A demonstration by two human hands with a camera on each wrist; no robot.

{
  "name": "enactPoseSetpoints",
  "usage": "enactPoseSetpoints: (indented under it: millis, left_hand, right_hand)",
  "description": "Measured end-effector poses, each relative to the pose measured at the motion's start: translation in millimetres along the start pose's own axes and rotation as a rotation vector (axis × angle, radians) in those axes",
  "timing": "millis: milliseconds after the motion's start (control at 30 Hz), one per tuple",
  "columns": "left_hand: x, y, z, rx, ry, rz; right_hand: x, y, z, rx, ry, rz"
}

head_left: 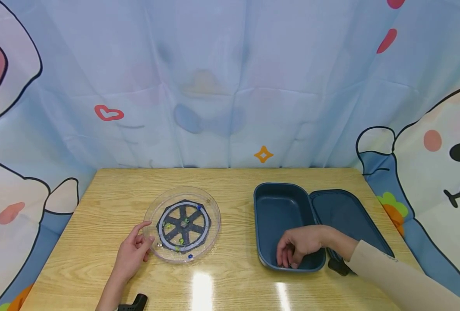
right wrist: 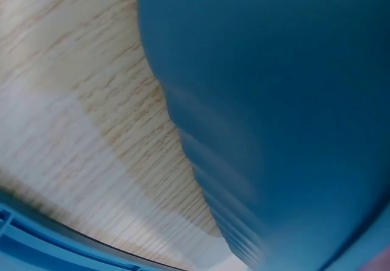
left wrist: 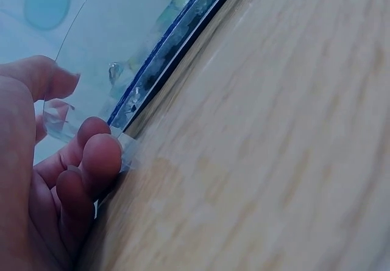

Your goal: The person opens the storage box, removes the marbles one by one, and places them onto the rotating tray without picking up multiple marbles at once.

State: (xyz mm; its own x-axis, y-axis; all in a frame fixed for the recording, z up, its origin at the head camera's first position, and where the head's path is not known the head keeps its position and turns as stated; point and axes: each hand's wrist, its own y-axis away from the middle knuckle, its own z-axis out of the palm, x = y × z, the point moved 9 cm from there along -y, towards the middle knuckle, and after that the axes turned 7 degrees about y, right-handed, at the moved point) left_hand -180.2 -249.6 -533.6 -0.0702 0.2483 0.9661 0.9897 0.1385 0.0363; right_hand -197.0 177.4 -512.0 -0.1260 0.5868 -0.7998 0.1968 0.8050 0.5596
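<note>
My left hand (head_left: 130,252) is at the near left edge of a round clear dish (head_left: 217,216), its thumb and fingers on either side of the rim. In the left wrist view, those curled fingertips (left wrist: 100,161) touch the clear wall. Inside the dish lie a dark wheel-shaped piece with spokes and a pale ring (head_left: 184,226), and several small glass marbles, such as a blue one (head_left: 190,256). My right hand (head_left: 301,244) reaches into a dark blue rectangular box (head_left: 278,211), fingers bent down at its near end. What lies under those fingertips is hidden.
A matching blue lid (head_left: 346,211) lies right of the box, partly under my right forearm. The wooden table (head_left: 230,285) ends at a printed curtain (head_left: 230,86) behind. In the right wrist view, the box's outer wall (right wrist: 262,100) fills much of the frame.
</note>
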Motion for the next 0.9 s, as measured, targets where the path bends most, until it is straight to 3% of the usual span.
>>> enactPoseSetpoints:
  millis: [333,667,900]
  left_hand:
    - [-0.5,-0.3,0.7,-0.009,0.011,0.012]
    - [-1.1,-1.0,1.0,-0.008,0.013,0.007]
    - [-0.7,-0.3,0.4,-0.005,0.010,0.005]
  right_hand:
    - [-5,1,-0.4,-0.019,-0.060,-0.063]
    - [-11,4,-5.8,0.057,-0.074,-0.148]
    - [-23,18,-16.3,0.103,-0.082,-0.201]
